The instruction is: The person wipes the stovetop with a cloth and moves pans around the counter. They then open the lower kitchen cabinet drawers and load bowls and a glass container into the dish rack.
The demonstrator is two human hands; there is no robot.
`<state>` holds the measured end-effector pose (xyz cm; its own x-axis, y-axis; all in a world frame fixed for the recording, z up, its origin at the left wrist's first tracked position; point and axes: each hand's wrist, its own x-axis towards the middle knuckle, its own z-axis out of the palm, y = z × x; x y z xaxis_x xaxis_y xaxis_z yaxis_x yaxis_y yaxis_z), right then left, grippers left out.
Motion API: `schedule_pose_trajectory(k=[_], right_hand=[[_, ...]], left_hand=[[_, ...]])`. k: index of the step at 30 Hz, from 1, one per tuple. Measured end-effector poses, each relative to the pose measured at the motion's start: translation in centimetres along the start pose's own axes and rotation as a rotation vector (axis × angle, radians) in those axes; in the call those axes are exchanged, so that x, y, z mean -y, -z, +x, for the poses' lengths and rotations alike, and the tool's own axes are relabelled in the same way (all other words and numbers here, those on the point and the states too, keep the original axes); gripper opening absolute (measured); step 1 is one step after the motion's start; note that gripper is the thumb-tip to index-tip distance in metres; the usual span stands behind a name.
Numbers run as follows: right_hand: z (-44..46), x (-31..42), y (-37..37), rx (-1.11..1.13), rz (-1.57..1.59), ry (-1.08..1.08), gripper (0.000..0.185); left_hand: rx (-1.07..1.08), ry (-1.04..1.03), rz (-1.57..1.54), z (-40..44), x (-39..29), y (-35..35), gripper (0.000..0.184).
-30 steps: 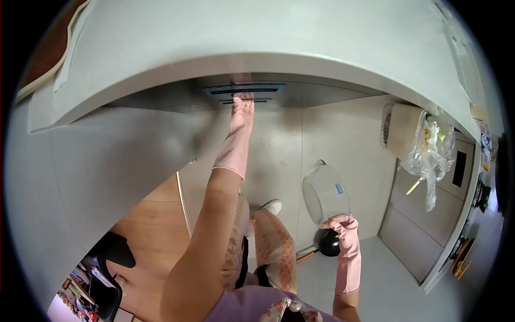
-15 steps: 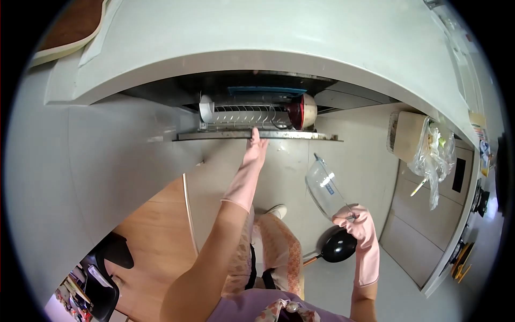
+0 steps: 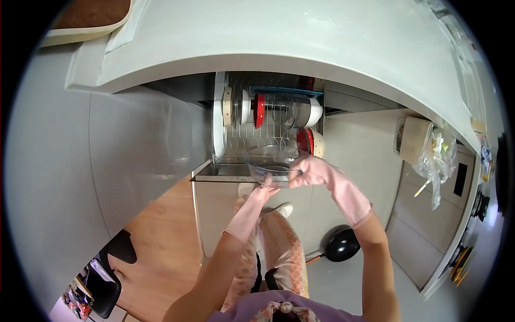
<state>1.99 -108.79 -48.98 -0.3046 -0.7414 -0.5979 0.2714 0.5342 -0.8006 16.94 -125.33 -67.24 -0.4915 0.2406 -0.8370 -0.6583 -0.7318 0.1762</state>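
Note:
My right hand (image 3: 312, 170), in a pink rubber glove, pinches the rim of a clear glass bowl (image 3: 263, 158). The bowl hangs over the front edge of a pulled-out wire dish drawer (image 3: 236, 144). My left hand (image 3: 264, 193), gloved alike, is at the drawer front (image 3: 220, 178), just under the bowl. Its thumb points up behind the glass; whether it grips the drawer edge or touches the bowl I cannot tell. Toward the back of the rack stand a cream dish (image 3: 227, 107), a red dish (image 3: 259, 111) and a white bowl (image 3: 315, 111). Red and cream bowls (image 3: 317, 144) lean at the right.
A white countertop (image 3: 257, 37) overhangs the drawer. On the floor at the right lies a black pan (image 3: 342, 246). A bin (image 3: 416, 140) with a plastic bag (image 3: 437, 161) hangs on the right cabinet. A black chair (image 3: 102, 290) stands at the lower left.
The drawer has come out toward me, showing more dishes. My right hand has carried the glass bowl from the right side to over the drawer front. My left hand has drawn nearer my body.

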Motion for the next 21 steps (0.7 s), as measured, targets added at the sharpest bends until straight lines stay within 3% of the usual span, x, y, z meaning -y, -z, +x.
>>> schedule_pose_trajectory(k=[3,4,5,7,8,11,12,15,16,18,19,20,21], right_hand=[[6.6,-6.6,-0.9,0.119,0.171,-0.074,0.021],[7.9,-7.1,-1.1,0.151,0.128,0.003,0.021],[9.7,-9.3,-1.6,0.127,0.013,-0.005,0.021],[11.5,-10.7,-2.0,0.052,-0.213,0.569,0.021],[12.0,-10.9,-2.4,0.043,-0.192,0.472,0.017],[15.7,-15.8,-2.9,0.043,-0.381,0.636,0.009],[15.1,-12.8,-2.5,-0.034,-0.541,0.844,0.012],[16.5,-13.3,-2.7,-0.17,-0.672,0.99,0.013],[18.5,-16.9,-3.3,-0.139,-0.526,0.969,0.005],[20.4,-20.2,-4.1,-0.125,-0.386,0.946,0.013],[20.3,-19.8,-4.6,0.015,-0.103,0.546,0.018],[20.1,-19.3,-5.0,0.02,0.563,0.047,0.022],[20.0,-19.2,-5.5,-0.198,0.987,-0.308,0.027]], left_hand=[[0.009,0.064,0.01,-1.6,0.5,1.5,0.061],[0.2,0.028,-0.115,-0.7,0.8,3.1,0.055],[0.153,-0.015,-0.07,-0.2,2.0,4.2,0.052],[0.051,-0.107,0.017,-3.9,0.6,1.1,0.045],[-0.04,-0.073,0.011,-5.7,-0.8,-1.2,0.045],[-0.048,-0.103,-0.076,-5.4,0.3,-0.2,0.047],[-0.044,-0.148,-0.089,-5.9,0.4,-0.6,0.045],[-0.028,-0.155,-0.129,-5.8,1.1,0.0,0.043],[-0.048,-0.162,-0.126,-6.0,1.0,-0.2,0.042],[-0.104,-0.132,-0.125,-6.0,0.6,-0.7,0.042],[-0.128,-0.118,-0.129,-6.0,0.4,-0.9,0.042],[-0.136,-0.13,-0.121,-6.1,0.2,-1.2,0.044],[-0.169,-0.105,-0.087,-5.9,-0.1,-1.3,0.045]])
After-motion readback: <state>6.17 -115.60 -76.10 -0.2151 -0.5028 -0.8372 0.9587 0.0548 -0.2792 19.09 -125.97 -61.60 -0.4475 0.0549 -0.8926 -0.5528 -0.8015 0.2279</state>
